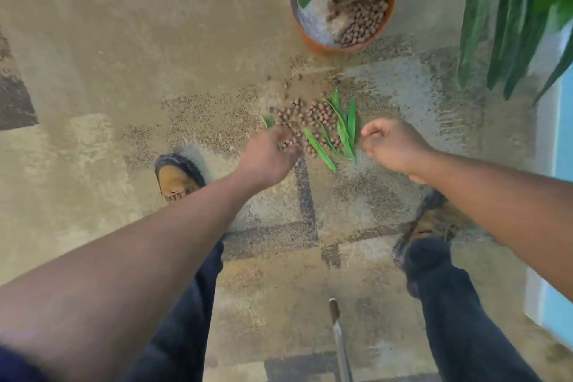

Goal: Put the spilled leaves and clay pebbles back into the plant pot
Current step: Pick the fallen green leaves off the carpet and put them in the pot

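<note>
A terracotta plant pot [313, 40] stands on the carpet at the top, holding a green plant, white filler and brown clay pebbles. A pile of spilled clay pebbles [310, 118] lies on the floor below it, with several loose green leaves [341, 133] on its right side and one small leaf [268, 121] at its left. My left hand [266, 158] is down on the near-left edge of the pile, fingers curled around some pebbles. My right hand [393, 146] hovers just right of the leaves, fingers loosely closed, nothing visible in it.
Patterned beige carpet [124, 71] covers the floor. My two brown shoes [178, 177] [431, 220] stand either side of the spill. Long leaves of a larger plant [511, 25] hang at top right. A thin metal rod [339, 341] rises at bottom centre. A blue surface [562, 304] runs along the right.
</note>
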A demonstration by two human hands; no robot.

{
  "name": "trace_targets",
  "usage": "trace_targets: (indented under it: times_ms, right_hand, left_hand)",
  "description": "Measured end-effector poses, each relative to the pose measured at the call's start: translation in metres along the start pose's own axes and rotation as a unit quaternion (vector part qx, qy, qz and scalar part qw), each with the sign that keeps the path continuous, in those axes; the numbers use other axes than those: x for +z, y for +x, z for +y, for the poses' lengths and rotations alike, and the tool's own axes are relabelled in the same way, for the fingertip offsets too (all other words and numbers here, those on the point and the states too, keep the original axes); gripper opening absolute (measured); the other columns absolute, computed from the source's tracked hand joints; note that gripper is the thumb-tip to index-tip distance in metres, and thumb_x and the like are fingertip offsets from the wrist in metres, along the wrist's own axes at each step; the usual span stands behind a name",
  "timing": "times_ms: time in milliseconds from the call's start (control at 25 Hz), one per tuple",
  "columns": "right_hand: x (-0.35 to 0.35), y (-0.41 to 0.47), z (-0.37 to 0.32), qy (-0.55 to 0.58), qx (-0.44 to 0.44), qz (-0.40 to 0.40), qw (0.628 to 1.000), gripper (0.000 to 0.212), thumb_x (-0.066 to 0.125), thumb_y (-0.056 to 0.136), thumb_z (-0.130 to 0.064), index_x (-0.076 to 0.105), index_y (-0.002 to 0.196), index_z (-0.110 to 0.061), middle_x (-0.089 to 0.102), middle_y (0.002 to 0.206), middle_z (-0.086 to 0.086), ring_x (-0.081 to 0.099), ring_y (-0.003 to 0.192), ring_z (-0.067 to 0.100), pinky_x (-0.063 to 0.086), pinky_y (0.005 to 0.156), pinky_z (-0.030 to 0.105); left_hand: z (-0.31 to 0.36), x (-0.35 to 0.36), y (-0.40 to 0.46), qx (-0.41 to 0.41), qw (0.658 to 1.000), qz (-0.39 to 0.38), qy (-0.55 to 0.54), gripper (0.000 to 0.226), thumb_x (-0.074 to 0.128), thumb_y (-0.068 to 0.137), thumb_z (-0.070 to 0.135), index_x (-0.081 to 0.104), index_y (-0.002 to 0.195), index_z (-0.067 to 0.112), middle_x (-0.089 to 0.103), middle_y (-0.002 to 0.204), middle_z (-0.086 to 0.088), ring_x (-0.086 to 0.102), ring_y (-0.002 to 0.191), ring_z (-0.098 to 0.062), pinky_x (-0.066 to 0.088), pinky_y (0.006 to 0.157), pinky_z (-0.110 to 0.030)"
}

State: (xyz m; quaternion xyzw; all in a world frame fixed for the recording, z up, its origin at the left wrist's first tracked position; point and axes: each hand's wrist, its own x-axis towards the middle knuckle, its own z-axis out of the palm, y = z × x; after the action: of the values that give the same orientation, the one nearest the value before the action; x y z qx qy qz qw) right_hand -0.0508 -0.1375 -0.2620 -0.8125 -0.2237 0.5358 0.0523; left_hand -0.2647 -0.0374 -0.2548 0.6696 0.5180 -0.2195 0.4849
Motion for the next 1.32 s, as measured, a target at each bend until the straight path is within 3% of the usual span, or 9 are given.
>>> trace_targets:
  times_ms: [240,400,480,640,760,880,1000,1160,1320]
  right_hand:
    - [0.043,0.066,0.040,0.016,0.029,0.010,0.999,0.043,0.068,0.094,-0.019,0.061,0.136,-0.014,0.063,0.137,0.012,0.063,0.117,0.027,0.050,0.099,0.035]
    - [0.066,0.104,0.053,-0.019,0.017,-0.004,1.000,0.047,0.068,0.095,-0.017,0.056,0.141,-0.023,0.051,0.149,0.013,0.063,0.084,0.020,0.054,0.067,0.032]
    - [0.073,0.122,0.057,-0.037,0.020,0.012,0.999,0.043,0.068,0.095,-0.017,0.057,0.136,-0.022,0.051,0.145,0.014,0.055,0.069,0.014,0.045,0.051,0.024]
    - [0.082,0.146,0.062,-0.063,0.026,0.042,0.997,0.026,0.067,0.095,-0.014,0.064,0.120,-0.017,0.058,0.129,0.012,0.059,0.080,0.022,0.051,0.062,0.030]
    - [0.084,0.152,0.066,-0.069,-0.011,0.079,0.994,0.006,0.068,0.095,-0.012,0.071,0.101,-0.014,0.072,0.104,0.009,0.063,0.072,0.020,0.053,0.062,0.033]
    - [0.080,0.147,0.067,-0.057,-0.037,0.132,0.989,0.005,0.070,0.095,-0.014,0.071,0.095,-0.020,0.073,0.095,0.000,0.065,0.068,0.016,0.056,0.061,0.033]
    - [0.069,0.128,0.060,0.033,-0.050,0.166,0.984,0.020,0.069,0.095,-0.014,0.058,0.105,-0.028,0.063,0.088,-0.009,0.063,0.066,0.008,0.047,0.051,0.018]
    - [0.030,0.090,0.017,0.247,-0.151,0.223,0.931,0.023,0.067,0.096,-0.016,0.054,0.108,-0.032,0.070,0.089,-0.005,0.070,0.073,0.011,0.057,0.058,0.023]
    - [-0.015,0.089,-0.039,0.356,-0.208,0.211,0.886,0.019,0.063,0.096,-0.008,0.060,0.105,-0.025,0.076,0.098,0.002,0.072,0.076,0.016,0.053,0.055,0.025]
  left_hand:
    - [-0.062,0.034,0.059,-0.072,0.992,-0.041,0.094,0.054,0.064,0.099,0.033,0.047,0.147,0.016,0.043,0.153,-0.014,0.056,0.125,-0.031,0.048,0.102,-0.037]
    - [-0.089,0.044,0.099,-0.085,0.992,-0.049,0.082,0.061,0.071,0.094,0.036,0.046,0.149,0.028,0.038,0.154,-0.013,0.054,0.126,-0.033,0.047,0.101,-0.038]
    - [-0.094,0.050,0.116,-0.076,0.992,-0.044,0.088,0.065,0.073,0.091,0.038,0.046,0.149,0.030,0.039,0.153,-0.012,0.055,0.126,-0.035,0.047,0.103,-0.041]
    - [-0.093,0.062,0.146,-0.084,0.995,-0.021,0.040,0.062,0.073,0.091,0.032,0.048,0.147,0.019,0.045,0.142,-0.009,0.055,0.081,-0.007,0.049,0.058,-0.005]
    - [-0.097,0.071,0.156,-0.091,0.995,0.046,0.003,0.029,0.067,0.096,0.021,0.063,0.124,0.013,0.061,0.124,-0.006,0.066,0.086,-0.017,0.062,0.071,-0.025]
    - [-0.096,0.069,0.154,-0.105,0.985,0.131,-0.032,0.014,0.060,0.098,0.008,0.061,0.089,0.019,0.066,0.093,0.000,0.065,0.078,-0.016,0.048,0.055,-0.018]
    - [-0.067,0.062,0.142,-0.095,0.970,0.187,-0.120,0.022,0.059,0.097,0.001,0.056,0.093,0.022,0.060,0.091,0.005,0.061,0.077,-0.016,0.049,0.058,-0.020]
    - [0.008,0.029,0.121,0.056,0.913,0.179,-0.362,0.027,0.071,0.092,0.005,0.062,0.099,0.029,0.063,0.100,0.004,0.071,0.083,-0.012,0.061,0.070,-0.021]
    - [0.074,-0.015,0.145,0.121,0.876,0.192,-0.426,0.019,0.071,0.092,0.004,0.067,0.108,0.015,0.067,0.100,-0.004,0.072,0.086,-0.018,0.061,0.069,-0.025]
